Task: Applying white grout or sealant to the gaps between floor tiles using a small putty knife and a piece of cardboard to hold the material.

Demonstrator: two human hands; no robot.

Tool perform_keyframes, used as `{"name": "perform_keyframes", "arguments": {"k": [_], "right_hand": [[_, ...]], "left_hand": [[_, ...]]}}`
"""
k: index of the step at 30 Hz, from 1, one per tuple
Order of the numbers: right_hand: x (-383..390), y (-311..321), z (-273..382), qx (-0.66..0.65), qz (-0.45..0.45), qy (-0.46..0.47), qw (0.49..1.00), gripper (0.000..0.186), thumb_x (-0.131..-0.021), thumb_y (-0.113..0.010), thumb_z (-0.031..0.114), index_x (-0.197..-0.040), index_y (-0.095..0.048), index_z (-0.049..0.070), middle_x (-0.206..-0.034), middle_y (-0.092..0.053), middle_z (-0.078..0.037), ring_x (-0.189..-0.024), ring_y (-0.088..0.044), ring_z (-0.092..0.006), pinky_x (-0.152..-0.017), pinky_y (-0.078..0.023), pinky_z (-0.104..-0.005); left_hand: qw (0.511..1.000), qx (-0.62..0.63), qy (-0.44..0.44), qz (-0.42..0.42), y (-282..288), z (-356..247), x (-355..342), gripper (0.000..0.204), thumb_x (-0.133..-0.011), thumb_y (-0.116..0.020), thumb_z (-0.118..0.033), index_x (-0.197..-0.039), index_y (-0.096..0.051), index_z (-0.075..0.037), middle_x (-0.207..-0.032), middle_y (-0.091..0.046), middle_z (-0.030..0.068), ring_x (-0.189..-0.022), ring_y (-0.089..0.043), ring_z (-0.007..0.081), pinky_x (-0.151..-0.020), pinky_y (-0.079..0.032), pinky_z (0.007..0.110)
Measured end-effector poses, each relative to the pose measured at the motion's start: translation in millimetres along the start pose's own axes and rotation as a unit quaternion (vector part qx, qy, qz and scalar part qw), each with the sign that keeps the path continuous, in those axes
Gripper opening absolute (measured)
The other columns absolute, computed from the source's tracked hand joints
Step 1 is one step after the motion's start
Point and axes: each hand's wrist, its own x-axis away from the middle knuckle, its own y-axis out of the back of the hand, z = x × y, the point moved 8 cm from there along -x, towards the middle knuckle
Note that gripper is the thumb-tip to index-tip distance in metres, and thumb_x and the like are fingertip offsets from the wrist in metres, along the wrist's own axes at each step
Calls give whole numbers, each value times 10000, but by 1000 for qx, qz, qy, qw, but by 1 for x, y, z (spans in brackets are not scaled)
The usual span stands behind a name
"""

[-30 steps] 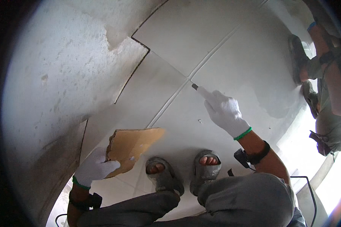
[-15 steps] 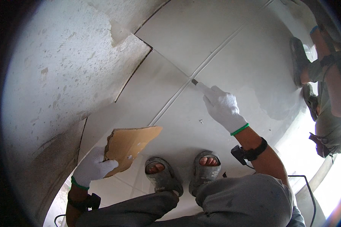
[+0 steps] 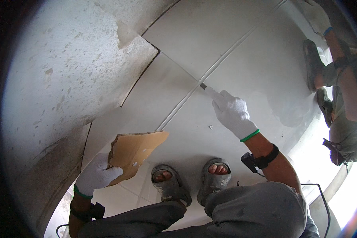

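Squatting low: two knees in grey trousers [image 3: 242, 210] filling the bottom edge, two grey sandals [image 3: 212, 184] planted flat on the white floor tile [image 3: 210, 35], toes pointing at the work.

Left hand [image 3: 96, 177], white glove with green cuff, gripping a torn piece of brown cardboard [image 3: 135, 152] by its near corner. Holding it nearly level, just above the tile and close to the left foot; judging by the pale specks on it, probably serving as a tray or palette kept within reach. One piece only.

Right hand [image 3: 232, 113], same kind of glove, clenched round a small tool [image 3: 205, 88]. Only the dark tip and a pale stub showing past the fingers; kind of tool not clear. Tip sitting right at the crossing of the tile joints [image 3: 182, 105], arm stretched forward, likely working the seam there. One tool.

Two gloves, two black wrist straps [image 3: 265, 158], cable trailing off the right one.

Farther left: rough, pitted grey wall [image 3: 67, 67] meeting the tile along a stepped edge. Counting four tiles around that crossing.

Far right edge: a second person standing, one leg and sandalled foot [image 3: 315, 65] clearly visible, second foot partly hidden, hands not in view.
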Motion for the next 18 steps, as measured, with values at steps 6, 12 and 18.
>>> {"name": "perform_keyframes", "arguments": {"k": [6, 12, 18], "right_hand": [[0, -2, 0, 21, 16, 1, 1000, 506, -1029, -534, 167, -1529, -466, 204, -956, -643, -99, -692, -671, -270, -583, -589, -398], [0, 2, 0, 8, 4, -5, 1000, 464, -1030, -545, 176, -1492, -506, 187, -939, -649, -118, -713, -684, -304, -611, -589, -417], [0, 2, 1, -1, -15, -1, 1000, 426, -1033, -547, 188, -1459, -546, 174, -917, -654, -130, -729, -698, -326, -638, -593, -435]], "left_hand": [[1000, 5, 4, -1, 2, -4, 4, 420, -835, -650, -257, -1067, -716, 86, -837, -748, 194, -735, -727, 244, -695, -576, 398], [1000, -5, -15, -26, 3, -28, 8, 423, -833, -659, -256, -1079, -716, 84, -852, -751, 193, -744, -727, 243, -709, -573, 393], [1000, -6, -6, -9, 1, -9, 4, 418, -833, -665, -264, -1055, -719, 87, -823, -745, 199, -729, -727, 252, -698, -570, 395]]}}
